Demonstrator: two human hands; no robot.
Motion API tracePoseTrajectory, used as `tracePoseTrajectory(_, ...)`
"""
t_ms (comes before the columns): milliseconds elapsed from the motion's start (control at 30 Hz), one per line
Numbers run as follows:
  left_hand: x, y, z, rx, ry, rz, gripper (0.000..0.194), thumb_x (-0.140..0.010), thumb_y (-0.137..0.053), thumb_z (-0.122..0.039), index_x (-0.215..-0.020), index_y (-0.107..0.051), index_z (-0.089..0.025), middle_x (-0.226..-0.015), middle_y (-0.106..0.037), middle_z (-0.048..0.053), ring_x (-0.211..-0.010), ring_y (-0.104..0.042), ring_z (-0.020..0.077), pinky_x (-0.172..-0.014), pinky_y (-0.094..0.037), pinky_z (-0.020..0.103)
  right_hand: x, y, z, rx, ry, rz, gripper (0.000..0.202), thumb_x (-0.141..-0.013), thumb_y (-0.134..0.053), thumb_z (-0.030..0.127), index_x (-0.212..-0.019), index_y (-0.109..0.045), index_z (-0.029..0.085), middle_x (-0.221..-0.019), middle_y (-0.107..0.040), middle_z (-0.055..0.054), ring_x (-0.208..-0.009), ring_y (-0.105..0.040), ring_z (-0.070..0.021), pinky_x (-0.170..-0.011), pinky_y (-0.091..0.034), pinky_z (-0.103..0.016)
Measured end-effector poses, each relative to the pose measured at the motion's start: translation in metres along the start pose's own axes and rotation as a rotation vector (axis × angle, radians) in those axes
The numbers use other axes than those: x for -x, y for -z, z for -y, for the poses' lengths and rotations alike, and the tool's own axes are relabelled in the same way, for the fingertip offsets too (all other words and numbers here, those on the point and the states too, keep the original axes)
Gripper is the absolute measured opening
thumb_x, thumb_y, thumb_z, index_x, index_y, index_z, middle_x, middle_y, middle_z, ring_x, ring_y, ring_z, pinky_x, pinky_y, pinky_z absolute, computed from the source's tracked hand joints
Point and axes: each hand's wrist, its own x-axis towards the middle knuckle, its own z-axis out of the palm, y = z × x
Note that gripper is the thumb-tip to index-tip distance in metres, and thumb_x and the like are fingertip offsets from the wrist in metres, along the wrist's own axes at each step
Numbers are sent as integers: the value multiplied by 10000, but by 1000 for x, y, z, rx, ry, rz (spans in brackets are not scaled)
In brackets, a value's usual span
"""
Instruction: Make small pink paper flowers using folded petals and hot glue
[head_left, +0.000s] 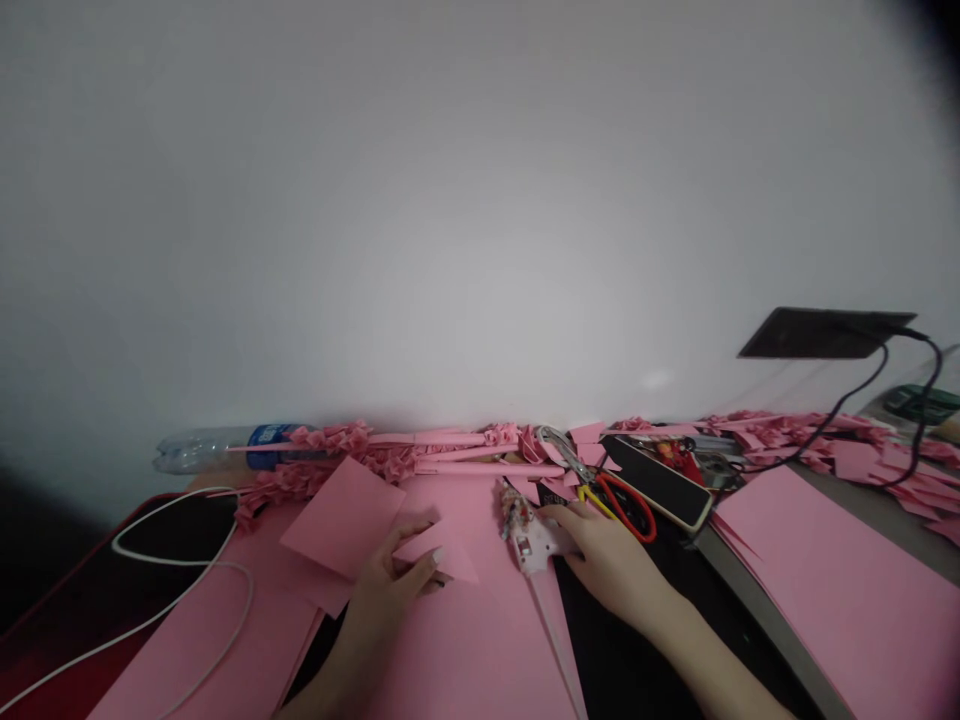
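Note:
My left hand point(394, 580) is closed, pinching a small folded piece of pink paper point(442, 550) between thumb and fingers. My right hand point(611, 560) grips a white hot glue gun point(531, 540) by its handle. A long whitish stick point(555, 640) runs from the gun's rear toward me, and its nozzle points at the wall. Under both lies a large pink sheet point(442, 660). A square pink sheet point(345, 515) sits just left of my left hand. Scissors with red and yellow handles point(626, 508) lie beyond my right hand.
Pink paper flowers point(330, 440) line the wall, with a clear plastic bottle point(202, 450) at left. A phone point(660, 480) lies beside the scissors. Pink sheets point(847, 580) are stacked at right. A white cable point(172, 590) loops at left; black cords point(930, 390) hang from a dark wall plate point(817, 335).

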Motion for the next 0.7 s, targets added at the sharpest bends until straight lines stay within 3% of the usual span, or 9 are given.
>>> tracePoseTrajectory(67, 4, 1, -1, -1, -16, -25, 591, -626, -815, -409, -1140, -638, -177, -867, -736, 47, -627, -681, 165, -614, -560, 260, -1, 2, -4, 14, 17, 18, 593, -701, -501, -35, -1190, -628, 277, -1131, -687, -63, -1027, -656, -243, -824, -474, -295)
tracePoseTrajectory(267, 8, 2, -6, 38, 49, 2, 683, -639, -805, -417, -1230, -605, -138, -632, -712, 24, -673, -701, 210, -679, -557, 283, -4, 12, -3, 86, 12, 17, 590, -715, -471, -41, -1204, -621, 253, -1217, -649, -82, -1040, -650, -255, -812, -482, -317)
tracePoseTrajectory(333, 7, 3, -8, 57, 85, 25, 762, -622, -818, -439, -1270, -572, -123, -603, -706, 33, -670, -707, 214, -673, -558, 284, -3, 15, 2, 9, 50, 25, 568, -703, -490, -17, -1186, -630, 248, -1222, -636, -75, -1081, -625, -255, -841, -481, -323)
tracePoseTrajectory(400, 7, 3, -8, 67, 111, 49, 824, -598, -830, -461, -1289, -545, -114, -576, -696, 32, -642, -703, 213, -649, -555, 280, 0, 13, 9, -146, 91, -65, 479, -742, -519, 46, -1166, -628, 241, -1209, -624, -77, -1058, -621, -242, -841, -487, -325)
tracePoseTrajectory(467, 8, 3, -8, 68, 130, 79, 851, -580, -839, -463, -1291, -528, -114, -558, -687, 23, -613, -696, 207, -631, -551, 278, 4, 4, 19, -338, 168, -226, 370, -799, -531, 101, -1140, -611, 221, -1153, -632, -84, -1047, -602, -231, -885, -471, -337)
tracePoseTrajectory(533, 9, 2, -6, 62, 147, 119, 856, -578, -843, -454, -1295, -518, -117, -561, -683, 19, -601, -693, 204, -621, -548, 279, 10, -12, 31, -511, 257, -292, 302, -808, -534, 102, -1086, -600, 200, -1034, -646, -81, -918, -613, -207, -815, -486, -314)
tracePoseTrajectory(633, 11, 2, -4, 42, 168, 177, 864, -573, -851, -447, -1303, -521, -122, -573, -680, 18, -574, -686, 200, -598, -544, 284, 17, -37, 44, -599, 375, -155, 290, -828, -589, 147, -1111, -604, 209, -930, -635, -60, -788, -586, -190, -707, -477, -292)
tracePoseTrajectory(700, 12, 2, -4, 38, 167, 202, 850, -591, -844, -444, -1310, -518, -129, -583, -681, 20, -564, -684, 194, -599, -547, 287, 20, -48, 49, -661, 358, -104, 275, -831, -588, 143, -1094, -621, 214, -868, -618, -42, -722, -565, -173, -656, -462, -273)
